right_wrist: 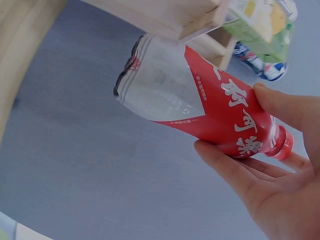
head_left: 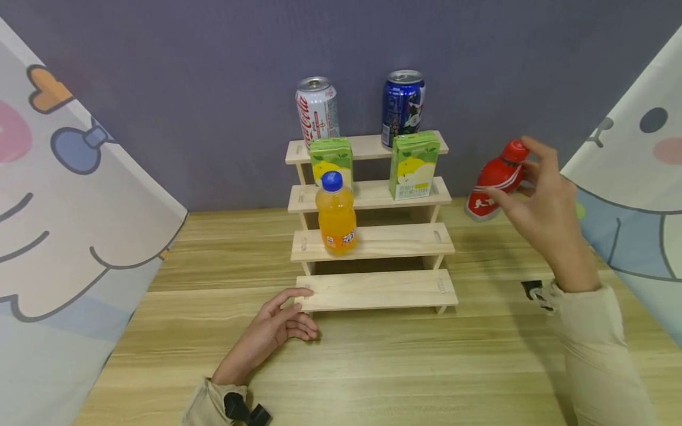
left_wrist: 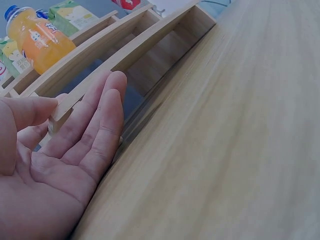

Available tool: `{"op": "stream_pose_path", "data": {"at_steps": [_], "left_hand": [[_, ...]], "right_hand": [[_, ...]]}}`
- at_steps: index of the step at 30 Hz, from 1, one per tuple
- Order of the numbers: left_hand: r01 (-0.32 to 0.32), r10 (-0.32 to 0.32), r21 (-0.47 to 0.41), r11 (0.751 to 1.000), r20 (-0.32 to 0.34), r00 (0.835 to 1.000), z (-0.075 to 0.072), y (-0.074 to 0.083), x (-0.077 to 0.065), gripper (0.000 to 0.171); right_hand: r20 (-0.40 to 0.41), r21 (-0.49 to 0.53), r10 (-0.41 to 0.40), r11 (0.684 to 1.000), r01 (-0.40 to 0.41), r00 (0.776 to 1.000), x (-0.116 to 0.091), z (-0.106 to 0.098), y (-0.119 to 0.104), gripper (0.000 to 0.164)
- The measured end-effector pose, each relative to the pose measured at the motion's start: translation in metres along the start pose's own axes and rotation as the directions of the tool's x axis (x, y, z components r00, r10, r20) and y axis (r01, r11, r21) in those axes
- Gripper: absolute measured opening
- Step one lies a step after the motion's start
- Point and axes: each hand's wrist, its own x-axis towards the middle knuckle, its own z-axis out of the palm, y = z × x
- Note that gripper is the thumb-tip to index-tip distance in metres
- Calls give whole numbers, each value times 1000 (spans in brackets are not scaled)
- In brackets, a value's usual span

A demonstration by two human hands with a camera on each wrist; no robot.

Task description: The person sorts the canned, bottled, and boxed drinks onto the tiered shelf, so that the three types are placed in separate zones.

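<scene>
A wooden stepped shelf [head_left: 373, 242] stands on the table. Its top step carries a white cola can [head_left: 317, 110] and a blue can [head_left: 402, 106]. Two green juice cartons [head_left: 414, 165] stand one step down, and an orange soda bottle [head_left: 336, 214] stands on the third step. To the right of the shelf my right hand [head_left: 533, 192] grips a red cola bottle [head_left: 495, 180] near its cap, tilted; the same red cola bottle [right_wrist: 210, 107] fills the right wrist view. My left hand [head_left: 279, 325] rests open, fingers against the lowest step's left corner [left_wrist: 62, 112].
The wooden table [head_left: 373, 367] stretches in front of the shelf. Cartoon-printed fabric panels stand at the left [head_left: 64, 225] and the right [head_left: 634, 195]. A grey-purple wall [head_left: 213, 89] closes the back.
</scene>
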Motion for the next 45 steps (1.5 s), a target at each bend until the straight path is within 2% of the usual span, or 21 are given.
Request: {"op": "stream_pose_path", "data": {"at_steps": [12, 18, 28, 37, 45], "left_hand": [[2, -2, 14, 1000, -1, 1000, -2, -1, -1, 38], [5, -5, 16, 1000, -1, 1000, -2, -2, -1, 38], [6, -6, 5, 1000, 6, 1000, -2, -2, -1, 38], [3, -3, 9, 1000, 8, 1000, -2, -1, -1, 38], [10, -10, 11, 1000, 8, 1000, -1, 0, 0, 39]], "right_hand": [[58, 31, -42, 999, 40, 997, -6, -6, -36, 100], [82, 46, -107, 994, 103, 991, -11, -2, -49, 101], [156, 87, -195, 979, 183, 968, -19, 19, -56, 100], [146, 140, -235, 967, 215, 961, -23, 33, -61, 99], [137, 125, -243, 966, 227, 960, -26, 43, -65, 99]]}}
